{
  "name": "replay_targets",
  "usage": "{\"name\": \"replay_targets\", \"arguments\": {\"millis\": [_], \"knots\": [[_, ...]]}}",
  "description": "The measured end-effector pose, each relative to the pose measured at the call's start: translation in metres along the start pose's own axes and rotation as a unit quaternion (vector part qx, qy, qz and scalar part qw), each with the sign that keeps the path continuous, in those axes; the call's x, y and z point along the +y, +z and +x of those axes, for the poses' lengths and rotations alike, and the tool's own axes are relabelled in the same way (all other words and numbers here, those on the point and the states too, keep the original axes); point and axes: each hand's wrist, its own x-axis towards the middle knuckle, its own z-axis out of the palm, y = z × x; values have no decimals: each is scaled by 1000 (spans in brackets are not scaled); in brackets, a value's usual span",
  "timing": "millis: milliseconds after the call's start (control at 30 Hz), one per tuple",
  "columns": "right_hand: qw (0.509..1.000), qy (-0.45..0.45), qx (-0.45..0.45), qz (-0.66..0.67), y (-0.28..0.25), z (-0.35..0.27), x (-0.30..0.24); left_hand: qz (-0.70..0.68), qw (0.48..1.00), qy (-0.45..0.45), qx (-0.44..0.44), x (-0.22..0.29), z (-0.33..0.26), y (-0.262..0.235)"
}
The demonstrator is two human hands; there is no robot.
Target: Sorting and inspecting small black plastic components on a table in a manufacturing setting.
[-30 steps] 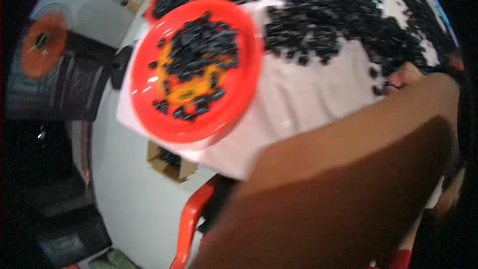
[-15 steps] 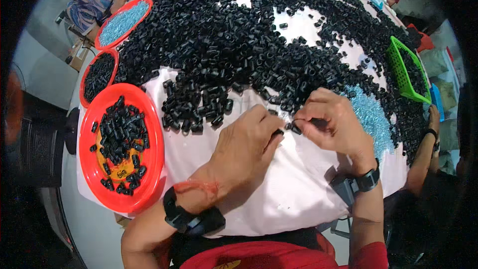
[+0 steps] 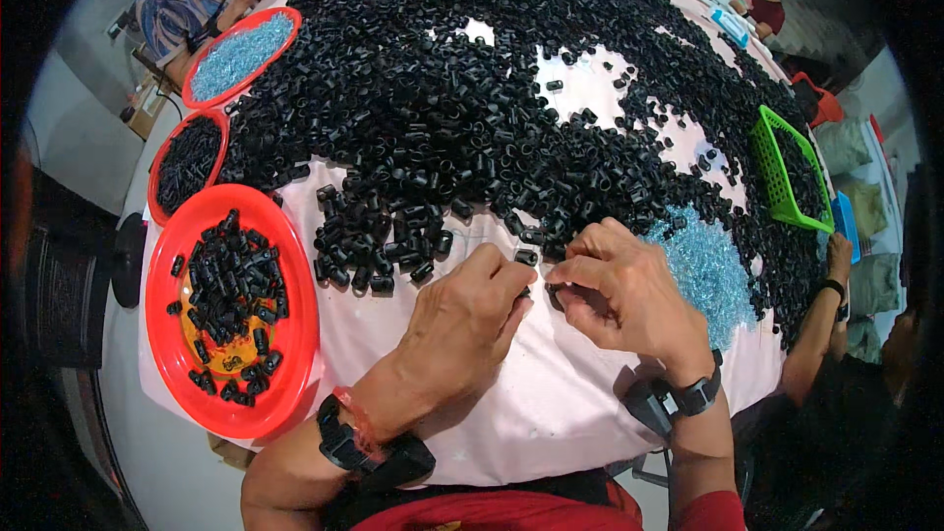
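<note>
Both hands meet over the white cloth (image 3: 551,413): left hand (image 3: 467,320) and right hand (image 3: 619,290) pinching a small black plastic piece (image 3: 526,258) between them. Nearest red tray (image 3: 295,334) holds black pieces, next one (image 3: 157,172) too, far one (image 3: 202,69) blue bits; green basket (image 3: 762,152) has black ones.

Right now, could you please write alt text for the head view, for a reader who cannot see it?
Two bare hands, the left hand and right hand, meet over a white-covered table, pinching small black parts at the edge of a huge heap of black tube pieces. A red tray of black pieces sits to the left and a pale blue pile to the right.
</note>
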Motion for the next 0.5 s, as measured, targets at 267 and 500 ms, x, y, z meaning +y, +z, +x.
{"name": "replay_targets", "arguments": {"millis": [267, 500], "knots": [[1000, -12, -15, 10, 5, 0, -5, -200, 975, -84, 38, -3, 3, -1], [999, -2, 11, 39, 8, -1, 2, -611, 731, -306, -8, -6, 9, -14]]}}
